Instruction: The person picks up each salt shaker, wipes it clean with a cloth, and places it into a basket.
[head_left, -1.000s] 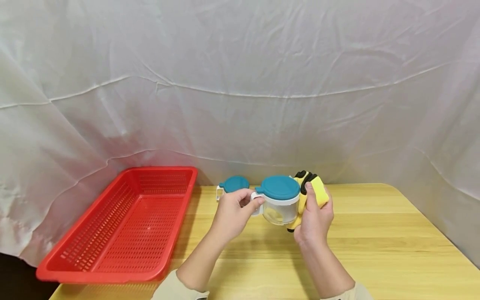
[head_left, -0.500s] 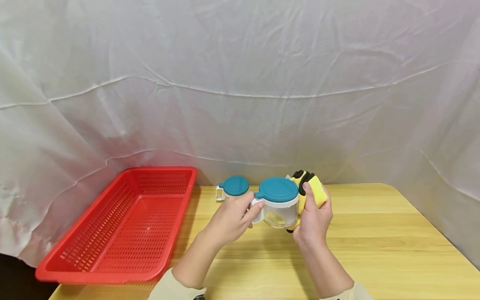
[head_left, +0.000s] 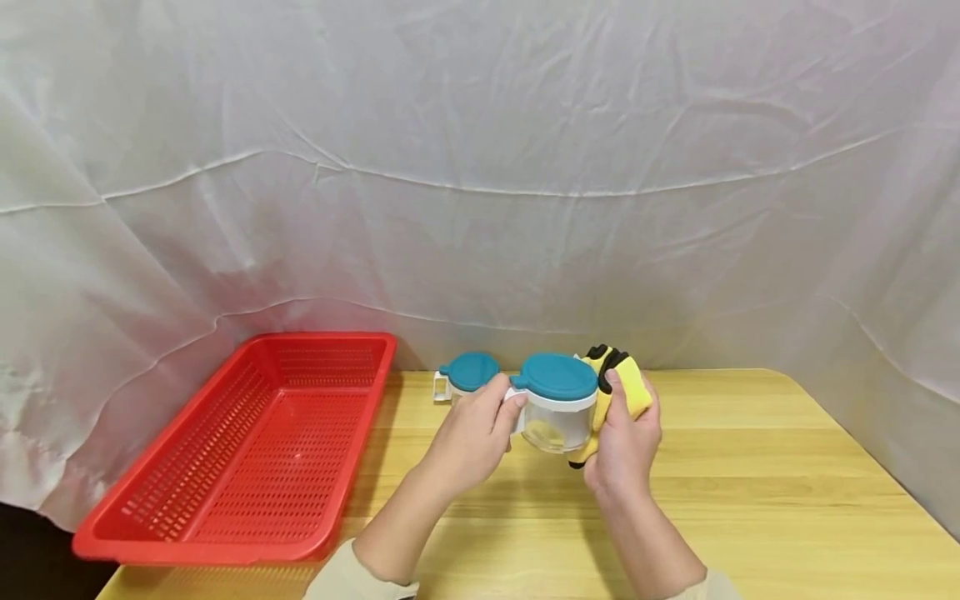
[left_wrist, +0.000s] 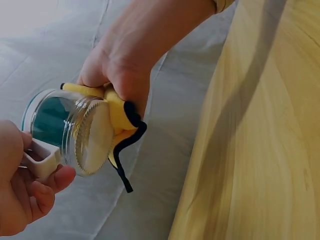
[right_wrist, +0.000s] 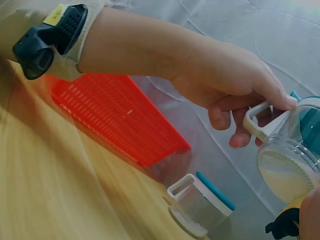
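A clear jar with a teal lid [head_left: 558,377] and a white handle is held up over the table. My left hand [head_left: 471,433] grips its white handle [left_wrist: 42,159], fingers curled through and around it in the left wrist view. On the jar's far side my right hand [head_left: 624,446] holds a bunched yellow cloth with black edging [head_left: 636,390], pressed against the jar wall. The jar's ridged base [left_wrist: 95,137] faces the left wrist camera. A second, similar teal-lidded jar [head_left: 472,372] stands on the table behind my left hand, which partly hides it.
A red perforated plastic basket [head_left: 330,533] stands at the left of the wooden table [head_left: 750,500]. A pale grey cloth backdrop [head_left: 480,208] hangs behind and along the sides. A dark wrist camera [right_wrist: 52,40] sits on the left sleeve.
The jar dips slightly, then rises and tilts a little between both hands. My left hand has shifted its hold on the handle; the cloth stays against the jar's side.
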